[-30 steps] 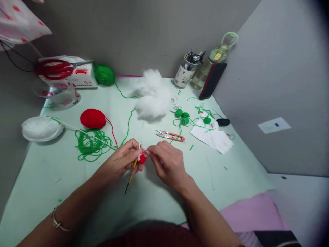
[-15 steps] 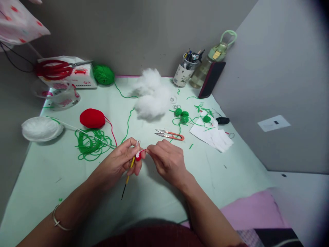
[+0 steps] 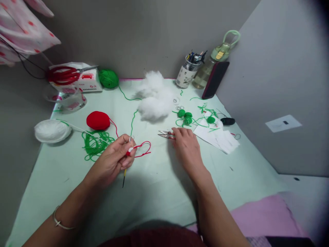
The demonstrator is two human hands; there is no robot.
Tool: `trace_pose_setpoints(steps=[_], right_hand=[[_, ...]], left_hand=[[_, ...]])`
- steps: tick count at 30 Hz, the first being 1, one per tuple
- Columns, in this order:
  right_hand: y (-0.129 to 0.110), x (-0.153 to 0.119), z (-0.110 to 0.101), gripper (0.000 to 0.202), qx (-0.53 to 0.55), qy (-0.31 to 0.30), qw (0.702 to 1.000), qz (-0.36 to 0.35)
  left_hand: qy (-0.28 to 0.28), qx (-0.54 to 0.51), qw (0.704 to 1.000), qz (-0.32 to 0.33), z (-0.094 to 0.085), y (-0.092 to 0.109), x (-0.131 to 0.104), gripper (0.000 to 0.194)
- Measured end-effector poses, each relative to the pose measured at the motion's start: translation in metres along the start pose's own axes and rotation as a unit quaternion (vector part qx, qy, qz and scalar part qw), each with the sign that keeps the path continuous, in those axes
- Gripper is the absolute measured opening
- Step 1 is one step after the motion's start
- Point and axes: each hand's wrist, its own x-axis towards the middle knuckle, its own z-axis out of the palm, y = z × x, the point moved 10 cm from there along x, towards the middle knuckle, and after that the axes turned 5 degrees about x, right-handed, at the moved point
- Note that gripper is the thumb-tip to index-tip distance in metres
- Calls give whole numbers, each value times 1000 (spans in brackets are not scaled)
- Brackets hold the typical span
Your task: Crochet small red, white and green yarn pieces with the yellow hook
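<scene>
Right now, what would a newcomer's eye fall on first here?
Probably the fluffy white fibre heap toward the back, then the bright red yarn ball left of it. Nearer, the left hand holds a small red and white yarn piece; the right hand is at the pointed metal snips.

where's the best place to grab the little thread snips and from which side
Probably by the red handle end of the thread snips, coming from above and the right: the pointed blades are spread and face left, away from that end. The right hand covers most of the handle.
</scene>
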Motion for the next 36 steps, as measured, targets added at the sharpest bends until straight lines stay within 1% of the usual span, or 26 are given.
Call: trace_pose_setpoints(steps=[2,3,6,8,9,10,11,12,13,14,16,17,19,21,23,28,32,36], right_hand=[[8,1,15,22,-70,-47,996,2],[10,1,21,20,-81,-64,995,0],[11,2,27,20,-64,-74,995,6],[10,2,21,22,1,-58,998,26],[9,2,16,24,67,-49,996,41],[8,1,13,25,156,-47,985,59],[5,0,13,26,266,-57,959,78],[0,-3,16,29,373,-83,919,97],[-10,-6,22,33,459,-132,871,110],[-22,-10,27,38,521,-182,826,115],[-45,-20,37,45,585,-274,754,117],[-53,-25,41,45,600,-305,729,121],[-60,-31,49,42,617,-336,697,142],[-61,-33,55,40,625,-336,685,165],[-60,-33,60,42,630,-327,682,179],[-64,-34,64,44,648,-322,663,193],[-63,-34,65,46,644,-321,664,203],[-62,-34,67,47,648,-318,660,208]], left_hand=[[0,-14,1000,-7,1,1,0,24],[1,-21,1000,-9,2,1,-1,23],[9,-47,999,-15,3,2,-1,22],[21,-64,998,-15,1,1,0,23],[31,-73,997,-14,-1,1,0,23],[42,-83,996,-11,-4,1,1,22],[53,-93,994,-5,-7,2,1,22],[61,-105,993,-1,-8,2,2,22],[66,-115,991,4,-10,2,3,23],[69,-124,990,7,-10,2,3,23],[69,-134,989,10,-11,2,4,24],[69,-135,988,11,-10,2,5,24],[70,-132,989,12,-10,2,5,25],[70,-125,990,13,-10,1,4,25],[69,-113,991,17,-9,1,4,25],[73,-90,993,9,-8,-2,4,26],[89,-104,990,30,-11,1,4,27],[81,-104,991,36,-9,1,5,25]])
